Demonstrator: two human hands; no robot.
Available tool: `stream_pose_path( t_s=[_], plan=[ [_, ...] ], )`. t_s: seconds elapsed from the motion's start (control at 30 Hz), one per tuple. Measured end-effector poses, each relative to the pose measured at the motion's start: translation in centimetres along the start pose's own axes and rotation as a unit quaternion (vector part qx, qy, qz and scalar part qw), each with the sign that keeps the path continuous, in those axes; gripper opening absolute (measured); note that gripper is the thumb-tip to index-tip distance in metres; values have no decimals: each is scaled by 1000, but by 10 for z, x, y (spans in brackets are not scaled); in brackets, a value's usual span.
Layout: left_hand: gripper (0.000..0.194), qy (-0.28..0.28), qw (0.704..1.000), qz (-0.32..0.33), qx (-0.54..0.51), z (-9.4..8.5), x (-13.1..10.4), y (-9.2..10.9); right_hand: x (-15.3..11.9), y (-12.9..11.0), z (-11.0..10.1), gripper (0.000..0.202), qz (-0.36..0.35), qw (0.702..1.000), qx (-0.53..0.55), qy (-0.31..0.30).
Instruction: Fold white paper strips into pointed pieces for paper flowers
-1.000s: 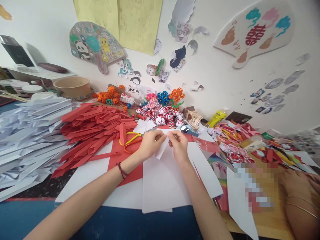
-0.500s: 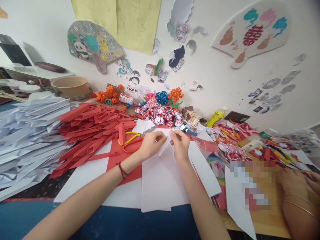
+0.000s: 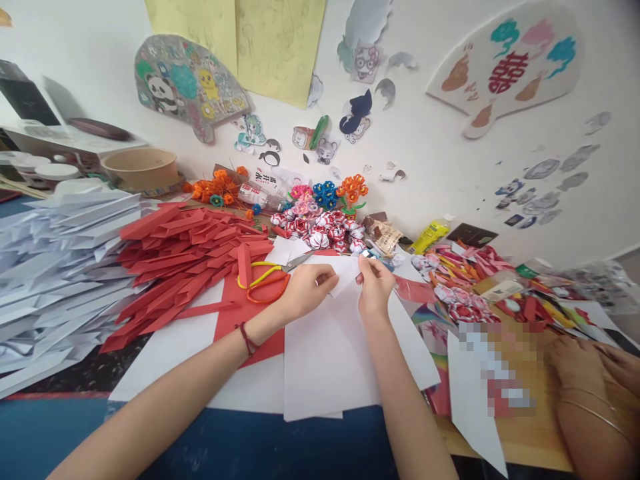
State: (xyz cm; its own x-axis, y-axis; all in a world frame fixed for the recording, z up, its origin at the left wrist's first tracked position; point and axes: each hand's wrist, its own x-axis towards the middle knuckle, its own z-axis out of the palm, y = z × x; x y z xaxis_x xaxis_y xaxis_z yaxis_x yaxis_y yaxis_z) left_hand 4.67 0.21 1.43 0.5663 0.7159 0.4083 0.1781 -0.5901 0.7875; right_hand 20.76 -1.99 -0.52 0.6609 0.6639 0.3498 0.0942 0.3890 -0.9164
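Note:
Between my hands is a small piece of white paper, its edges hard to make out against the white sheets behind. My left hand pinches its left side, and my right hand has closed fingers at its right side. Below them lies a stack of large white paper sheets. Scissors with yellow and orange handles rest left of my left hand, on a red sheet. A folded red strip lies against their handles.
Piles of folded white strips and folded red strips cover the left. Red-and-white paper flowers sit at the back, near a yellow bottle. Another person's hands rest at the right, over a wooden board.
My right hand has moved rightward, away from my left, so the gap between them is wider. More of the small white paper shows between them.

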Motion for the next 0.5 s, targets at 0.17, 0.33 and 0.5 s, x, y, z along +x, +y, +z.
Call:
stream_pose_path(
  t_s=[0.17, 0.33, 0.5],
  plan=[
    [23, -2, 1000, 0, 2, 1, -1, -1, 5, 2, -3, 31, -1, 1000, 14, 24],
    [23, 6, 1000, -9, 22, 2, -2, 0, 5, 4, -2, 30, 5, 999, 26, 25],
    [23, 8, 999, -26, 41, 2, -3, 0, 4, 4, -2, 33, 7, 1000, 16, 26]
  ],
)
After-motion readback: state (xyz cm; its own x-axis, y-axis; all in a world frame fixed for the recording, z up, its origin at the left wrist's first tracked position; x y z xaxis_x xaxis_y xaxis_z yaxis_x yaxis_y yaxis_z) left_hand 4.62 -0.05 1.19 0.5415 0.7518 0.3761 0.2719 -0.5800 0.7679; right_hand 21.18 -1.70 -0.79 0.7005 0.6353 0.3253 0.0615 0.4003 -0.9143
